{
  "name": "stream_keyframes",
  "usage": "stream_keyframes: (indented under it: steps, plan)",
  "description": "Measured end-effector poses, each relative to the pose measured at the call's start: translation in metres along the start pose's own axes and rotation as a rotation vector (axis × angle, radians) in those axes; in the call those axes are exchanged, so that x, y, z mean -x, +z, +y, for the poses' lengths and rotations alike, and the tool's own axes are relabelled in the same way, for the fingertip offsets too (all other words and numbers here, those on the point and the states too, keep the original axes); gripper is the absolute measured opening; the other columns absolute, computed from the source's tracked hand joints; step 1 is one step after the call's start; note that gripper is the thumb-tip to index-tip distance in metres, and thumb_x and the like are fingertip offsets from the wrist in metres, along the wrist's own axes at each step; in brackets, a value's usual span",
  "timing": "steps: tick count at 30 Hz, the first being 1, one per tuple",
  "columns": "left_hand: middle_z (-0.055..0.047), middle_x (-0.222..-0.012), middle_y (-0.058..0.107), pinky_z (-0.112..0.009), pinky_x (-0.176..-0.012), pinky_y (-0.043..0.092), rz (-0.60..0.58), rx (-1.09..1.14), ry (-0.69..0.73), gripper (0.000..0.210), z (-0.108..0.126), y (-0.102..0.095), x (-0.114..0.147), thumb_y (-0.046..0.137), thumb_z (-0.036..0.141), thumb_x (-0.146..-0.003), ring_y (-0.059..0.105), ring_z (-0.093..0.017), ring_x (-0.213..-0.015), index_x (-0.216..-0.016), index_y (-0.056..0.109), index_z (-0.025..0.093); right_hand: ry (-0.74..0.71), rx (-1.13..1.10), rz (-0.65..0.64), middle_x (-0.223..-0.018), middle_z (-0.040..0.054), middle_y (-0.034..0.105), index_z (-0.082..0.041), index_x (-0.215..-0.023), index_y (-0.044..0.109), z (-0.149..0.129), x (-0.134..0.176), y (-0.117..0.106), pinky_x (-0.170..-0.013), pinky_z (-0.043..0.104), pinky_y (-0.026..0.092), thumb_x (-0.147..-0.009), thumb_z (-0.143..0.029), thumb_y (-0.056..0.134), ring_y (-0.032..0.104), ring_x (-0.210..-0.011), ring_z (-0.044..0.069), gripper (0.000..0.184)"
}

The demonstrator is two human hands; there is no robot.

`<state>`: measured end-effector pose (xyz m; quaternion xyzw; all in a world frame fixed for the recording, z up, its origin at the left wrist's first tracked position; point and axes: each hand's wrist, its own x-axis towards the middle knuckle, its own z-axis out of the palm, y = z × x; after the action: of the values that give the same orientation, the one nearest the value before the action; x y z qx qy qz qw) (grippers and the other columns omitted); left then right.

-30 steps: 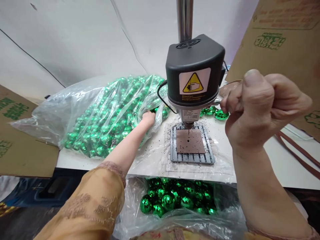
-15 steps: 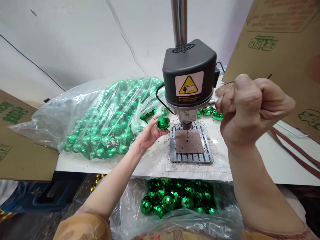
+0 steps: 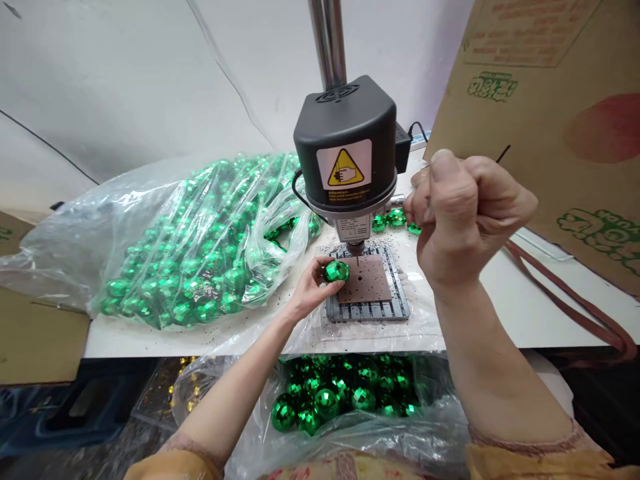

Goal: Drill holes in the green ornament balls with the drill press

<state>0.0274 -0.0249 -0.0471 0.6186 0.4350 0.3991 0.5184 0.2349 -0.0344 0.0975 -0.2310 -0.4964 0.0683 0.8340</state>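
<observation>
My left hand [image 3: 316, 288] pinches a green faceted ball [image 3: 337, 271] between thumb and fingers, over the left part of a brown board [image 3: 373, 288] with a dark hole in it. The board lies on the slotted metal base [image 3: 399, 308] of a small black drill press [image 3: 345, 143], and the thin bit hangs just above, near the ball. On the right, my right hand [image 3: 470, 217] is closed in a fist beside the drill head, around the press's lever [image 3: 503, 154]; only a thin dark end of it shows, the rest is hidden by the fingers.
A clear plastic bag [image 3: 165, 260] full of green balls lies on the left. More green balls [image 3: 327, 400] sit in an open bag below the table edge. Several balls [image 3: 397, 217] lie behind the press. Cardboard boxes [image 3: 540, 127] flank the table; dark shavings are scattered about.
My left hand has brought the green ball right and toward me, from beside the base to over the board. My right fist stays closed by the drill head. The view has shifted slightly.
</observation>
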Motion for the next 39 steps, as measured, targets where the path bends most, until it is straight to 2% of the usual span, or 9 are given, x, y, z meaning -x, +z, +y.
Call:
stream_keyframes:
  steps: [4, 9, 14, 18, 22, 26, 30, 35, 39]
  plan:
    - [-0.008, -0.119, 0.065, -0.034, -0.087, 0.049, -0.095, -0.192, 0.039, 0.062, 0.007, 0.001, -0.003, 0.078, 0.037, -0.079, 0.063, -0.020, -0.099, -0.134, 0.053, 0.021, 0.020, 0.084, -0.024, -0.048, -0.0036, 0.027, -0.023, -0.057, 0.024, -0.003, 0.002, 0.000, -0.044, 0.033, 0.028, -0.092, -0.039, 0.059, 0.034, -0.044, 0.009, 0.053]
    - [-0.007, -0.110, 0.066, -0.032, -0.080, 0.049, -0.096, -0.368, 0.094, 0.045, 0.016, 0.005, -0.009, 0.074, 0.039, -0.082, 0.061, -0.019, -0.093, -0.120, 0.059, 0.019, 0.066, 0.091, -0.027, -0.048, -0.0028, 0.033, -0.022, -0.055, 0.027, -0.006, 0.002, -0.001, -0.046, 0.035, 0.028, -0.091, -0.042, 0.060, 0.033, -0.045, 0.010, 0.053]
    - [-0.008, -0.119, 0.064, -0.033, -0.086, 0.050, -0.137, -0.468, 0.139, 0.047, 0.017, 0.006, -0.016, 0.073, 0.039, -0.085, 0.062, -0.022, -0.103, -0.127, 0.063, 0.022, 0.076, 0.088, -0.023, -0.047, -0.0034, 0.038, -0.021, -0.051, 0.033, -0.009, 0.001, -0.002, -0.049, 0.035, 0.029, -0.090, -0.040, 0.062, 0.033, -0.044, 0.009, 0.052]
    - [-0.007, -0.114, 0.065, -0.031, -0.082, 0.050, -0.104, -0.419, 0.127, 0.047, 0.015, 0.011, -0.020, 0.076, 0.038, -0.081, 0.062, -0.019, -0.094, -0.122, 0.061, 0.020, 0.032, 0.049, -0.023, -0.047, -0.0052, 0.040, -0.020, -0.050, 0.035, -0.011, -0.001, -0.001, -0.047, 0.033, 0.027, -0.091, -0.027, 0.062, 0.034, -0.042, 0.007, 0.049]
    - [-0.006, -0.104, 0.066, -0.030, -0.078, 0.049, -0.090, -0.353, 0.090, 0.049, 0.014, 0.014, -0.023, 0.082, 0.035, -0.075, 0.060, -0.017, -0.086, -0.114, 0.060, 0.018, 0.024, 0.065, -0.023, -0.047, -0.0057, 0.037, -0.021, -0.051, 0.035, -0.012, -0.001, 0.000, -0.047, 0.033, 0.026, -0.091, -0.029, 0.061, 0.034, -0.042, 0.007, 0.049]
    - [-0.006, -0.105, 0.067, -0.033, -0.080, 0.050, -0.093, -0.367, 0.106, 0.048, 0.012, 0.017, -0.026, 0.085, 0.035, -0.072, 0.061, -0.019, -0.090, -0.113, 0.065, 0.019, 0.013, 0.081, -0.021, -0.047, -0.0053, 0.035, -0.022, -0.052, 0.031, -0.012, -0.001, 0.001, -0.046, 0.033, 0.027, -0.090, -0.037, 0.063, 0.031, -0.042, 0.007, 0.052]
    - [-0.007, -0.112, 0.067, -0.039, -0.091, 0.050, -0.047, -0.368, 0.187, 0.048, 0.008, 0.026, -0.027, 0.089, 0.037, -0.068, 0.063, -0.025, -0.104, -0.109, 0.070, 0.021, 0.060, 0.161, -0.025, -0.049, -0.0045, 0.032, -0.023, -0.054, 0.029, -0.011, 0.000, 0.001, -0.048, 0.034, 0.030, -0.091, -0.044, 0.059, 0.029, -0.045, 0.008, 0.053]
    - [-0.008, -0.116, 0.069, -0.044, -0.101, 0.048, 0.013, -0.252, 0.108, 0.056, 0.000, 0.042, -0.019, 0.088, 0.036, -0.070, 0.063, -0.028, -0.112, -0.119, 0.065, 0.021, 0.047, 0.163, -0.042, -0.046, -0.0043, 0.036, -0.022, -0.052, 0.028, -0.013, -0.003, 0.001, -0.046, 0.034, 0.027, -0.091, -0.043, 0.061, 0.031, -0.043, 0.009, 0.055]
    - [-0.010, -0.123, 0.066, -0.045, -0.105, 0.048, 0.021, -0.193, 0.108, 0.057, -0.007, 0.048, -0.013, 0.086, 0.034, -0.073, 0.062, -0.028, -0.116, -0.122, 0.062, 0.020, 0.057, 0.100, -0.067, -0.046, -0.0046, 0.035, -0.022, -0.053, 0.029, -0.013, -0.007, 0.001, -0.047, 0.034, 0.026, -0.090, -0.040, 0.063, 0.032, -0.042, 0.010, 0.053]
